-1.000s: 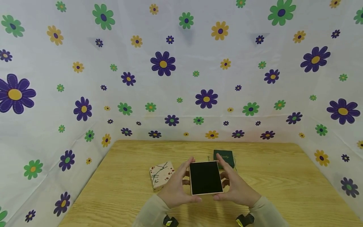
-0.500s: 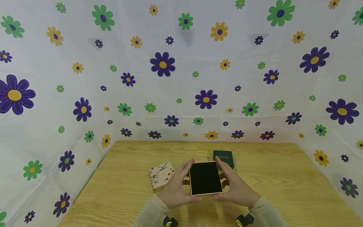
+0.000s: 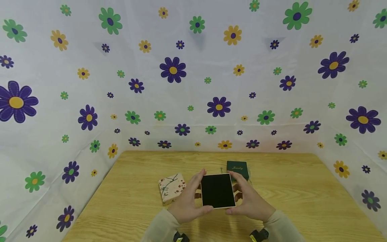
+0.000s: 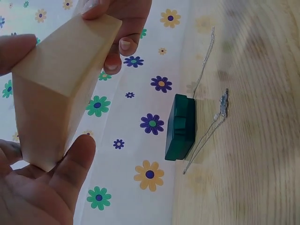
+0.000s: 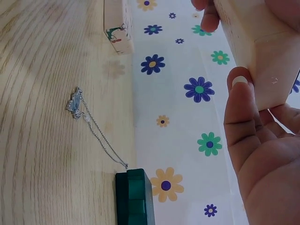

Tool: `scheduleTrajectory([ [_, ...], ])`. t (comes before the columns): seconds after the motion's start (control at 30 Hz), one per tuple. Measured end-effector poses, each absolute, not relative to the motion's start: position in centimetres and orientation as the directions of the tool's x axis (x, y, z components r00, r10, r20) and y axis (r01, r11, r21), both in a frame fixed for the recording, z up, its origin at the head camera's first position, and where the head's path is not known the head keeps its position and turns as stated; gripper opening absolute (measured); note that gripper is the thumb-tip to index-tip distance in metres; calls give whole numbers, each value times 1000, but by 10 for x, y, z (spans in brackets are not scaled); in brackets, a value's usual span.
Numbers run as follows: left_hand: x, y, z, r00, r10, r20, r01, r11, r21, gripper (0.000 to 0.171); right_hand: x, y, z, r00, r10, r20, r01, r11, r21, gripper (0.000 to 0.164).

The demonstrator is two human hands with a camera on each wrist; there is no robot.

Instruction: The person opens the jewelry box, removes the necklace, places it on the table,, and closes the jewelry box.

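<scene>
Between my two hands is a square, pale-sided box (image 3: 217, 191) with a black inside face, tilted toward me and raised off the table. My left hand (image 3: 188, 203) grips its left side, fingers along the edge and thumb at the near left corner. On the opposite side my right hand (image 3: 251, 201) grips it the same way, thumb by the near right corner. Both wrist views show the plain, cream underside and walls of the box (image 4: 47, 112). Left of the hands, a cream box lid (image 3: 170, 188) printed with branches and red blossoms lies on the table, partly covered by the left hand.
Beyond the right hand sits a small dark green jewelry box (image 3: 237, 166) with gold lettering. A silver necklace (image 5: 75, 103) with a pale blue pendant lies on the wooden table (image 3: 302, 201) beside it. A white flower-printed cloth (image 3: 193, 90) encloses the back and sides.
Both hands keep their grip on the box. In the head view the whole scene shifts slightly, and the left thumb now overlaps the box's near left corner.
</scene>
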State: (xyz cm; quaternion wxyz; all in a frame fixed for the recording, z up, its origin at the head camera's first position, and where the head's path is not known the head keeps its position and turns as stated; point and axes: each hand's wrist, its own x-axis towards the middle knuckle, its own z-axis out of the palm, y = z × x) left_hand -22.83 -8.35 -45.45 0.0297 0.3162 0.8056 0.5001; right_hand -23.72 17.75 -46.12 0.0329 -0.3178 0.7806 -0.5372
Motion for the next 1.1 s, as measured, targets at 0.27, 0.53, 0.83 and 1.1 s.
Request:
scheduleTrajectory([
  [0.27, -233, -105, -448, -847, 499, 182, 456, 510, 729, 112, -228, 175, -445, -809, -506, 300, -474, 259, -842, 106],
  [0.53, -257, -155, -456, -926, 359, 113, 363, 773, 520, 119, -230, 180, -446, -820, -496, 285, -462, 279, -842, 108],
  [0.83, -283, -199, -480, -971, 239, -8, 219, 901, 374, 127, -240, 184, -461, -838, -501, 216, -384, 262, -886, 108],
  [1.1, -293, -210, -491, -965, 248, -86, 204, 915, 348, 135, -243, 185, -463, -857, -493, 153, -324, 283, -903, 107],
])
